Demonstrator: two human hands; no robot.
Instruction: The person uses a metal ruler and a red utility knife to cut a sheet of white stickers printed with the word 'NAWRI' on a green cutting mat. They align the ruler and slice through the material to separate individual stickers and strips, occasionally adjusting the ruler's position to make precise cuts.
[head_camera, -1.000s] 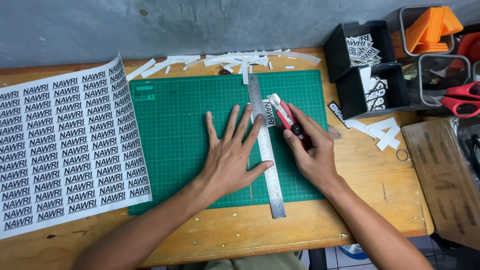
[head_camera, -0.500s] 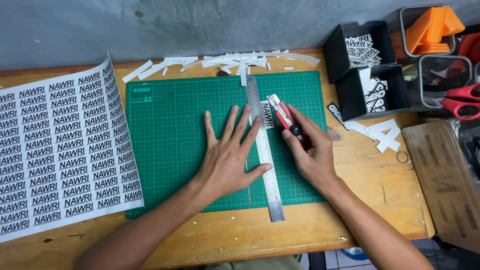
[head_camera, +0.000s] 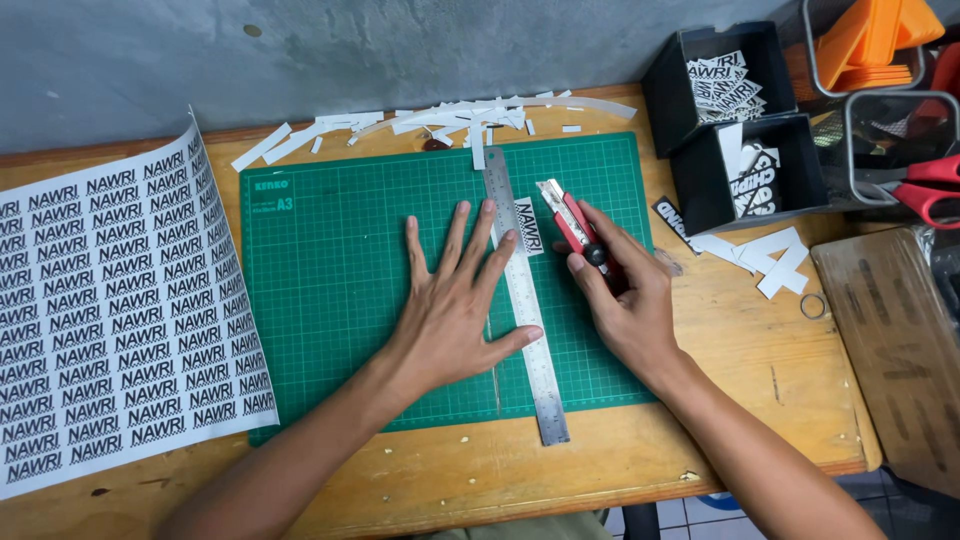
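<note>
While the left hand (head_camera: 455, 315) lies flat with fingers spread on the green cutting mat (head_camera: 330, 300), its fingertips press down the steel ruler (head_camera: 525, 300), whose long axis runs from the mat's far edge toward the near table edge, slightly slanted. The right hand (head_camera: 625, 300) is clenched around a red utility knife (head_camera: 568, 222), blade tip touching the ruler's right edge, just beside a small white label strip (head_camera: 529, 226) lying along it. The knife sits nearer the right hand; the strip lies between the two hands. A large white sheet of black-printed labels (head_camera: 110, 320) curls at the left. White offcuts (head_camera: 450, 120) litter the far edge; two black boxes (head_camera: 740, 130) at right hold cut labels
</note>
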